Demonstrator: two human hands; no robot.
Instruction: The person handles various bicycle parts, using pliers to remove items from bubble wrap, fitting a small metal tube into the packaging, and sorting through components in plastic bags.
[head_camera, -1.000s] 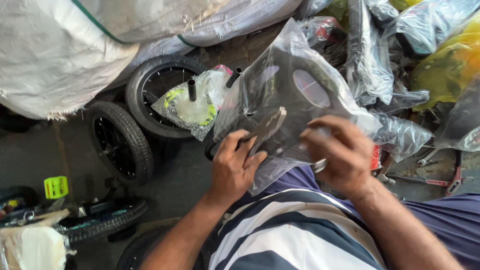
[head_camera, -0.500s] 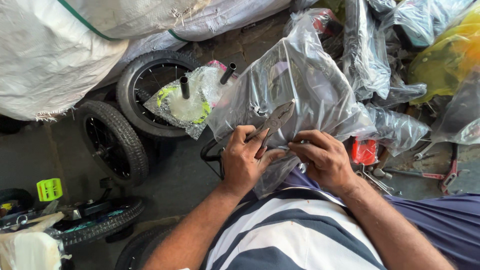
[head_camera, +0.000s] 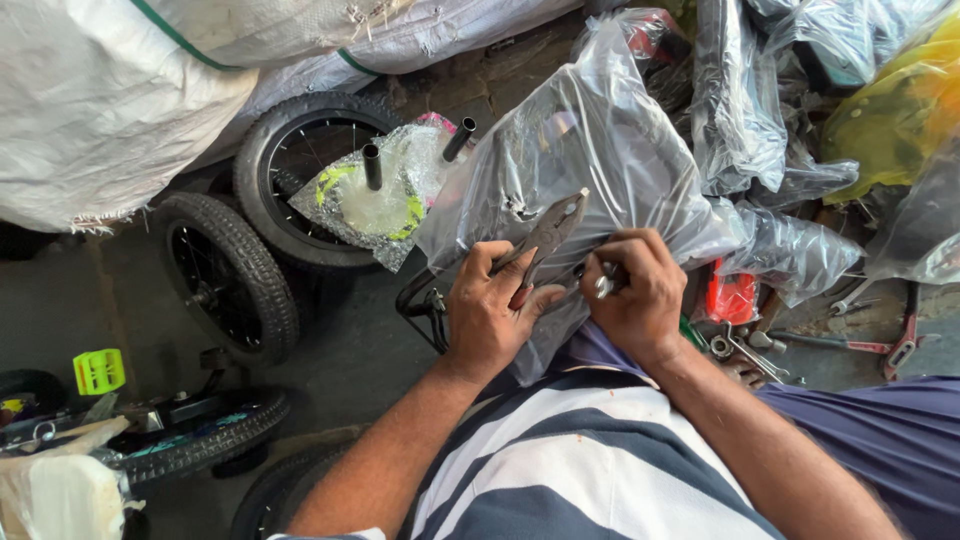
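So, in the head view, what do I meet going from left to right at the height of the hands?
Small black tyre wheel → left hand holding pliers → right hand pinching a small metal part → red item in clear plastic → spanners → red-handled tool on the floor.

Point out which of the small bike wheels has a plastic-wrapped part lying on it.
The rear wheel, nearest the white sacks: the wrapped part with black tubes lies across it. The front wheel carries nothing.

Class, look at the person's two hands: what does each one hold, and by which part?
The left hand holds pliers by the handles. The right hand pinches a small metal part at its fingertips, against the plastic-wrapped bundle.
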